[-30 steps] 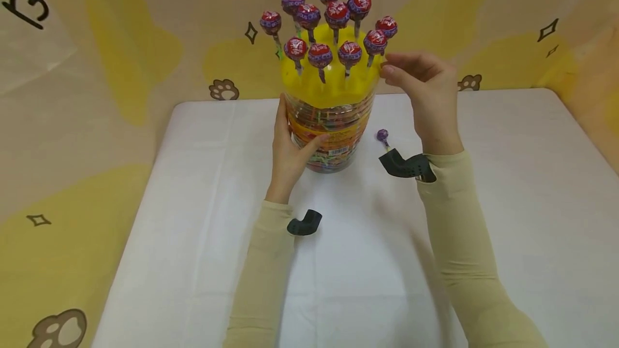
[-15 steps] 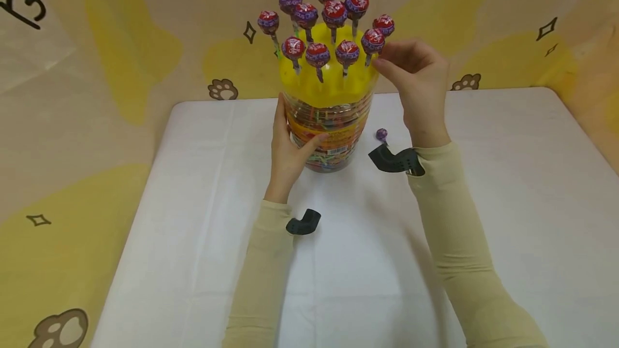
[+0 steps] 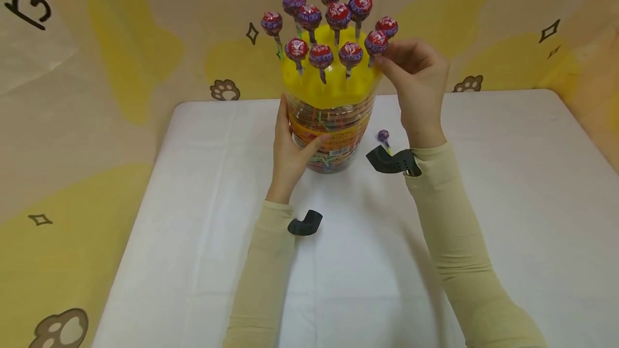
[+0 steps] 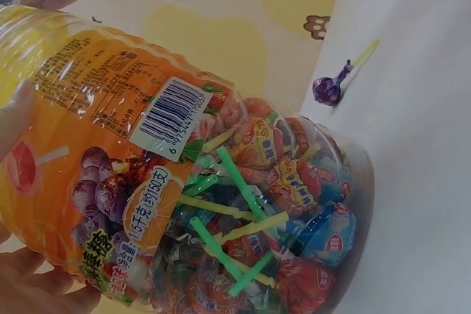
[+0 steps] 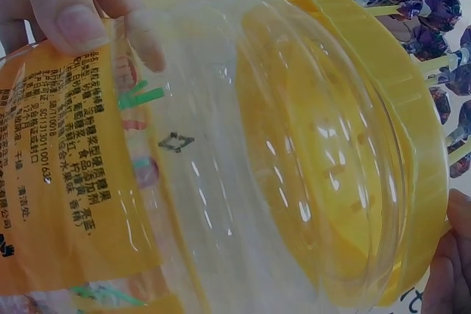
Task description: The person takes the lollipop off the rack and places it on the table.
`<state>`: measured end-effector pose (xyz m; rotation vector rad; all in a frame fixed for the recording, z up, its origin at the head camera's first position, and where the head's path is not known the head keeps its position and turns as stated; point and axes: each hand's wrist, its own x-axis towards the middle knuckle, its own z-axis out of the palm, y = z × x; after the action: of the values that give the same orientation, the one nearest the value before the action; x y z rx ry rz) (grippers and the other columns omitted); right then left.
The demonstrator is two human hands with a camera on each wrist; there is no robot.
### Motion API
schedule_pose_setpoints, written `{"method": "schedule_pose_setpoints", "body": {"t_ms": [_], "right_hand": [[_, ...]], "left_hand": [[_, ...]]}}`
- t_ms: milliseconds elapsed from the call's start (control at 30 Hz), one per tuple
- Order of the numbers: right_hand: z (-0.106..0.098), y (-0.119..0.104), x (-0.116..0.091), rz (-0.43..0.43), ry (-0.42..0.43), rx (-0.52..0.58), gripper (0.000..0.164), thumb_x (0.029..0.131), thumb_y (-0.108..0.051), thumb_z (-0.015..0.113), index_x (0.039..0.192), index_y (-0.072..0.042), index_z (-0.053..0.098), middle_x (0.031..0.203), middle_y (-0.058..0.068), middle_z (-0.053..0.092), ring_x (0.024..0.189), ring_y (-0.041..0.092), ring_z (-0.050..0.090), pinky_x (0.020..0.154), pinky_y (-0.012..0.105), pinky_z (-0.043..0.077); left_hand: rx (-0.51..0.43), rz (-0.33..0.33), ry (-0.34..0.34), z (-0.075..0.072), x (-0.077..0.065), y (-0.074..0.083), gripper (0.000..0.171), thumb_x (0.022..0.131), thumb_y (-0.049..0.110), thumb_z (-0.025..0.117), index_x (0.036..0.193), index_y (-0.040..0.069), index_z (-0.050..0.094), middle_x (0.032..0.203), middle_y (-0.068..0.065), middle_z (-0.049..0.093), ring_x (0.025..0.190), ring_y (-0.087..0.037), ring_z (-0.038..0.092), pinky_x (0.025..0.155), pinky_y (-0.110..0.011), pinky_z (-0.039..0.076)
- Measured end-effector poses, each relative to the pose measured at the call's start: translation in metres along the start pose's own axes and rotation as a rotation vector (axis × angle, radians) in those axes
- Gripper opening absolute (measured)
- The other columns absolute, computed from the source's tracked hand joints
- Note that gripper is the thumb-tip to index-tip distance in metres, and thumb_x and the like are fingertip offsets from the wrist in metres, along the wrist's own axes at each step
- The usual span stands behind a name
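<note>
A large clear jar (image 3: 333,122) with an orange label and a yellow lid (image 3: 329,90) stands upright on the table. Several red and purple wrapped lollipops (image 3: 321,55) stick up out of the lid. My left hand (image 3: 287,154) grips the side of the jar, thumb across the label. At the lid's right edge, my right hand (image 3: 420,87) pinches low on a lollipop (image 3: 376,42); its fingertips are partly hidden. The right wrist view shows those fingers (image 5: 456,255) close against the rim. Many wrapped lollipops (image 4: 250,233) fill the bottom of the jar.
One loose purple lollipop (image 3: 383,136) with a yellow stick lies to the right of the jar. A white cloth covers the table (image 3: 217,203). Close behind the jar hangs a yellow patterned backdrop (image 3: 459,9).
My right hand has shifted a little to the left, from beside the lid's rim to the nearer lollipop at the right edge. The left hand and the jar stay in place.
</note>
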<state>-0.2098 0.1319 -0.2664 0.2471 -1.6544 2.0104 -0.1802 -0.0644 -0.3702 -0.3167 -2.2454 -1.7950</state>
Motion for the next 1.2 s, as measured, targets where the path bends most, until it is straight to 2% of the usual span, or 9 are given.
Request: {"method": "schedule_pose_setpoints", "body": {"t_ms": [267,700,933,1067,1200], "right_hand": [[-0.0006,-0.0004,0.0004,0.001,0.008,-0.006,0.010,0.077,0.008,0.072,0.081,-0.001,0.071,0.083,0.008,0.065,0.080,0.022,0.061,0.081,0.025,0.054],[0.0006,-0.0022,0.0013,-0.051,0.011,-0.057,0.008,0.078,0.006,0.072,0.085,0.001,0.072,0.085,0.009,0.067,0.080,0.023,0.062,0.080,0.026,0.054],[0.0050,-0.0045,0.0016,-0.051,0.018,-0.012,0.007,0.079,0.005,0.072,0.085,0.001,0.072,0.087,0.012,0.066,0.082,0.025,0.061,0.082,0.027,0.054],[0.0055,-0.0030,0.0008,-0.072,0.019,-0.027,0.007,0.080,0.006,0.070,0.085,0.001,0.072,0.087,0.011,0.067,0.081,0.024,0.062,0.081,0.027,0.054],[0.0047,-0.0016,-0.0004,-0.057,0.019,-0.002,0.008,0.080,0.006,0.071,0.087,0.002,0.072,0.089,0.012,0.067,0.083,0.025,0.062,0.082,0.027,0.054]], "left_hand": [[-0.001,-0.004,-0.004,-0.0001,0.0002,0.0002,0.099,0.083,0.021,0.074,0.153,0.015,0.005,0.157,-0.002,0.013,0.141,-0.014,0.017,0.115,-0.035,0.021],[0.010,-0.014,-0.005,-0.0007,0.0013,0.0013,0.098,0.083,0.022,0.074,0.153,0.016,0.005,0.156,-0.002,0.014,0.141,-0.015,0.018,0.114,-0.036,0.021],[0.014,0.000,0.012,-0.0027,0.0020,0.0024,0.098,0.083,0.022,0.074,0.153,0.015,0.006,0.156,-0.002,0.014,0.141,-0.015,0.018,0.114,-0.035,0.021],[0.002,-0.014,0.005,-0.0020,0.0008,0.0017,0.098,0.083,0.022,0.074,0.153,0.016,0.005,0.157,-0.001,0.012,0.141,-0.014,0.016,0.115,-0.035,0.020],[0.000,-0.022,0.002,-0.0006,-0.0003,0.0004,0.098,0.083,0.022,0.074,0.153,0.016,0.005,0.157,-0.001,0.012,0.141,-0.015,0.016,0.114,-0.034,0.020]]}}
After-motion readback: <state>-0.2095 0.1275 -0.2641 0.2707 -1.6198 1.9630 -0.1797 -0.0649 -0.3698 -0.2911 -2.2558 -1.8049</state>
